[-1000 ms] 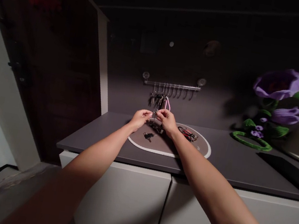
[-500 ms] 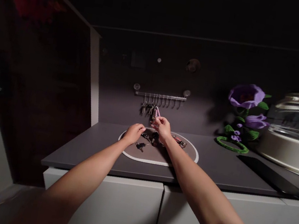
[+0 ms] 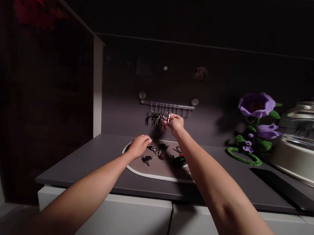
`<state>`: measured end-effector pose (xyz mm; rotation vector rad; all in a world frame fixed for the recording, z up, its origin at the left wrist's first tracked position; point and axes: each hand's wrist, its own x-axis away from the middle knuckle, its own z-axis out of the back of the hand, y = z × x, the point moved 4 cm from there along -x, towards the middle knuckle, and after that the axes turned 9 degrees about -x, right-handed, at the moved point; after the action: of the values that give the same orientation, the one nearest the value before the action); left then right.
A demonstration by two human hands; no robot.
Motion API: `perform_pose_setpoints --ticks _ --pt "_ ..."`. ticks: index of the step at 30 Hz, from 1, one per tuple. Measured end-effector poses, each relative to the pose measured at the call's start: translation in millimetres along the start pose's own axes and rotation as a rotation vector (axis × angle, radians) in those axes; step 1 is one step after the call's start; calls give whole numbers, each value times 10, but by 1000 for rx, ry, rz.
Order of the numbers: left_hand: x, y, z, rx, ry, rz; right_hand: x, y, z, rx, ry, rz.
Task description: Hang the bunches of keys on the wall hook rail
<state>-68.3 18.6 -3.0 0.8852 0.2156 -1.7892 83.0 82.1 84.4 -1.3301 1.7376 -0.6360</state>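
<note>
My right hand (image 3: pixel 176 124) is up at the clear hook rail (image 3: pixel 168 105), finger and thumb pinched on a shiny keychain; a pinkish piece shows beside the fingertips. Whether its ring sits on a hook cannot be made out. Just left of it, several bunches of keys (image 3: pixel 150 118) hang from the hooks. My left hand (image 3: pixel 139 145) rests low over the left part of the white-rimmed mat (image 3: pixel 159 177), fingers curled together, their grip hidden. Near it lie a black-headed key (image 3: pixel 146 159) and a metal key bunch (image 3: pixel 153 149).
More key bunches and a dark green item (image 3: pixel 179 161) lie on the mat, partly behind my right forearm. To the right stand purple artificial flowers (image 3: pixel 257 104) with a green ring base, a black flat slab (image 3: pixel 286 190) and a white appliance with a clear cover (image 3: pixel 309 157).
My right hand has moved up and slightly right towards the hooks with the keychain. My left hand has kept its place on the mat. The view has tilted up a little.
</note>
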Motion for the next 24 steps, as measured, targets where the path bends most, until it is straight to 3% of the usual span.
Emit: perform_pose_setpoints --ticks 13,24 --pt "-12 -30 -15 5 13 21 -402 190 -109 -84 124 -60" --pt "-24 -76 -41 18 14 38 -327 241 -6 -39 110 -103"
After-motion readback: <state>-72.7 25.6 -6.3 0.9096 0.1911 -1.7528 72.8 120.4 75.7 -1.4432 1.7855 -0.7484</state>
